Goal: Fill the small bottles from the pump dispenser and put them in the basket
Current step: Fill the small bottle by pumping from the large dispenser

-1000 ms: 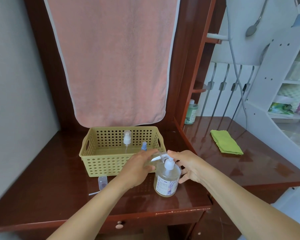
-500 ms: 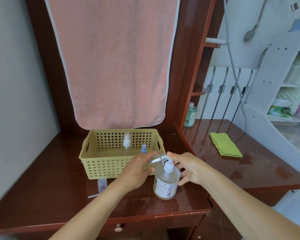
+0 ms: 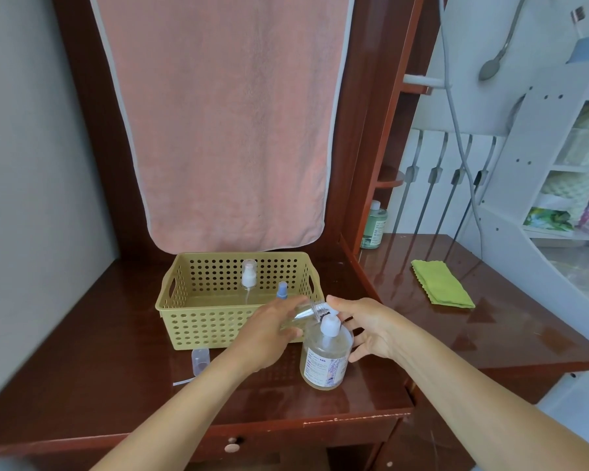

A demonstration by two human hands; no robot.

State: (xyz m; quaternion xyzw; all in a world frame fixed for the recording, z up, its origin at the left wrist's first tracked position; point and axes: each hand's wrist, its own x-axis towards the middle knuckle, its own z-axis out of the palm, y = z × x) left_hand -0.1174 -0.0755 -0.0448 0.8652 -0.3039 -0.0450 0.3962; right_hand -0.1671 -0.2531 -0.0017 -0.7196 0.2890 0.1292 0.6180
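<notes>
Filling now: my left hand tilts a small bottle at the pump dispenser; right hand, half-open, must press down next.

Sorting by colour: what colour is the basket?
Pale yellow basket, perforated with round holes; head view.

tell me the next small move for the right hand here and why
Probably press the pump head down with the right hand. The left hand holds a small clear bottle tilted, its open threaded neck beside the pump dispenser's nozzle, and the right-hand fingers sit just above the pump.
</notes>
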